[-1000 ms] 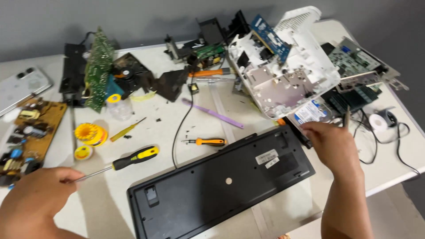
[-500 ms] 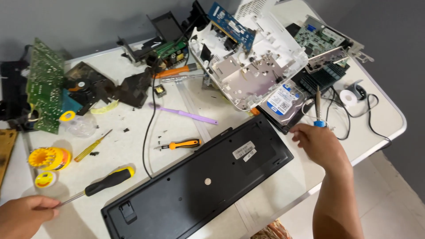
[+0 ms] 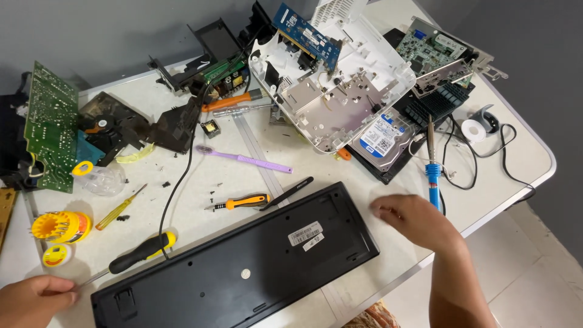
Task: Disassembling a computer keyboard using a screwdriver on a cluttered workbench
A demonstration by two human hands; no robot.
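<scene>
A black keyboard lay upside down on the white table, its flat underside up and its lower left corner cut off by the bottom edge of the view. The right hand rested on the table just beside the keyboard's right end, fingers loosely curled and pointing left; it gripped nothing, and whether the fingertips touched the keyboard could not be made out. The left hand sat at the lower left corner, partly out of view, closed lightly on the metal tip of a black-and-yellow screwdriver that lay slanted just above the keyboard's left end.

An orange-and-black screwdriver and a thin black tool lay near the keyboard's upper edge, with a purple toothbrush a little farther up. A blue-handled soldering iron lay just beside the right hand, its cord trailing toward the table's right edge. Behind it, a hard drive was half hidden under a white plastic housing with metal plates inside. A blue circuit card leaned on that housing, cut off in part. At the left stood a green circuit board, a yellow spool and a small yellow screwdriver. Small dark screws on the table were too tiny to count.
</scene>
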